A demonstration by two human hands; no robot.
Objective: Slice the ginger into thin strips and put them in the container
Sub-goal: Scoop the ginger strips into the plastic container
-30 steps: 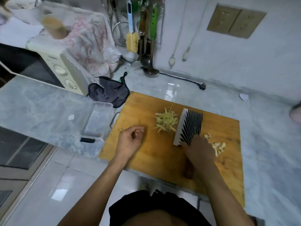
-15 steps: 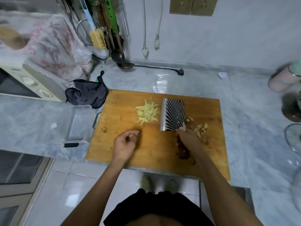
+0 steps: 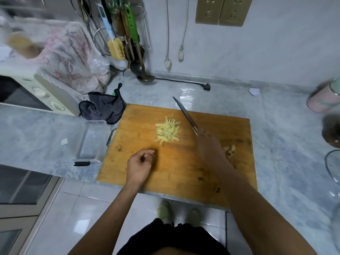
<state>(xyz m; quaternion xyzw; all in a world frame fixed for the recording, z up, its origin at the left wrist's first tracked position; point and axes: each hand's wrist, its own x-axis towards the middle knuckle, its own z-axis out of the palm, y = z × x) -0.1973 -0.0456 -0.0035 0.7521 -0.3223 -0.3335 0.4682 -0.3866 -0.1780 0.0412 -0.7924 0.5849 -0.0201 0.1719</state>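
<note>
Wooden board [image 3: 176, 173] – right hand [image 3: 207, 144] grips knife [image 3: 185, 115]; left hand [image 3: 139, 163] fingers loosely curled, empty – scooping ginger strips [image 3: 167, 131] carelessly could scatter them short of the container [image 3: 90, 140].

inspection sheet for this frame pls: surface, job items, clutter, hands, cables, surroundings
Surface: wooden cutting board on a grey marble counter.
Job's things: pile of ginger strips on the board; clear container left of the board, no strips seen in it; knife, blade edge-on beside the pile.
Clutter: ginger scraps right of the right hand; dark cloth; paper scrap.
Hands: left hand loosely curled over the board, holding nothing; right hand grips the knife handle.
Cables: black cord with unplugged plug on the counter; two white cords hanging on the wall.
Surroundings: oven under a floral cover, hanging utensils, wall sockets.
</note>
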